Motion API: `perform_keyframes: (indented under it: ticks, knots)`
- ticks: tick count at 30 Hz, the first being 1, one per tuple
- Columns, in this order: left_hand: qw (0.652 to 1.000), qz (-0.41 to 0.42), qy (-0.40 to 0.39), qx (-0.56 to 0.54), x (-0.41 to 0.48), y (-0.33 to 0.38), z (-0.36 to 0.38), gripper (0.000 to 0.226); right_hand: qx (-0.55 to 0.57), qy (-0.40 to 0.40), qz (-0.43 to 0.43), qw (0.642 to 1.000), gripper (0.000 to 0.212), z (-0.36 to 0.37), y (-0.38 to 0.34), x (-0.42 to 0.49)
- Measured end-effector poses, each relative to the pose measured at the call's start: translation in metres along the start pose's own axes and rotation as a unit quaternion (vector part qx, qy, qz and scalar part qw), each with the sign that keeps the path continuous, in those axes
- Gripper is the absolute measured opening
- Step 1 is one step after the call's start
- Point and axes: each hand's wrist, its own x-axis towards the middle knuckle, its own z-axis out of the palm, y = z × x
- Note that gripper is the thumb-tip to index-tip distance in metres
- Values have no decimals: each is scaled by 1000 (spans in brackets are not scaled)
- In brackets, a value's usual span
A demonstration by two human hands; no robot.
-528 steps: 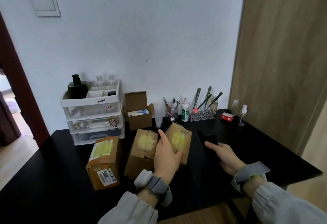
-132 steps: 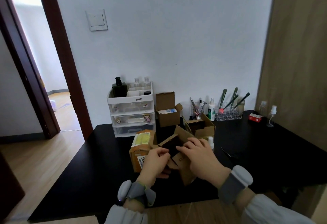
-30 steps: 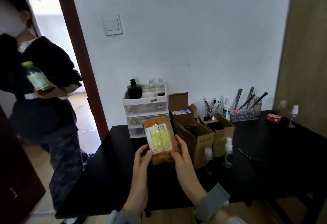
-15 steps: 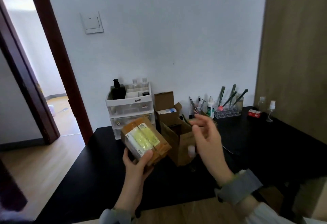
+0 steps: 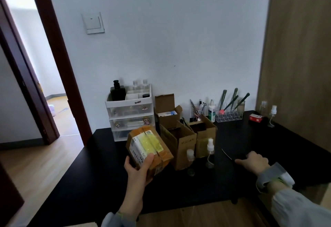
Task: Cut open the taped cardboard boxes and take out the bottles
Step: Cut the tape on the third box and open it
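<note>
1. Black table (image 5: 107,173) runs up to a white wall, a doorway off to your left.
2. Your left hand (image 5: 138,168) grips the taped box (image 5: 149,148), tilted above the table.
3. Two opened boxes (image 5: 180,141) stand just beside it, two spray bottles (image 5: 210,152) in front.
4. Your right hand (image 5: 254,160) rests on the table at the knife (image 5: 226,154), fingers loosely curled.

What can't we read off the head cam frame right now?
- Taped box contents: sealed, held in the left hand.
- Its label text: too small and blurred.
- Insides of the two opened boxes: dark, walls block the view.
- Right hand and the thin blade: contact unclear, dark handle lost against the black table.
- Drawer unit contents: too small.
</note>
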Motion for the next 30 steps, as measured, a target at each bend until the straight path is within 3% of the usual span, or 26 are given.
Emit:
perform_keyframes:
  ticks: [3,9,11,13,15,16,19,22,25,30]
  knots:
    - [1000,5,10,11,-1,1,-2,124,47,-33,-4,998,56,0,0,5]
    - [999,27,41,14,-5,4,-9,119,286,-33,33,957,56,13,5,9]
    - [998,39,48,15,-5,4,-10,116,322,38,29,945,57,14,6,1]
    - [996,60,54,23,-5,4,-10,112,349,164,-23,922,43,4,4,-17]
    - [994,81,61,37,-6,4,-10,108,407,254,-129,868,17,-13,-11,-46]
    - [993,89,64,44,-6,5,-10,106,433,258,-188,843,7,-22,-21,-64]
    - [990,110,66,63,-9,4,-7,102,458,126,-364,801,6,-34,-57,-123]
    - [986,134,64,79,-13,4,-5,101,363,-59,-430,824,11,-22,-85,-169]
    - [981,152,69,96,-17,6,-4,102,253,-45,-452,854,7,-4,-99,-187]
    - [975,166,90,120,-19,7,-9,100,214,-8,-467,858,7,8,-110,-196]
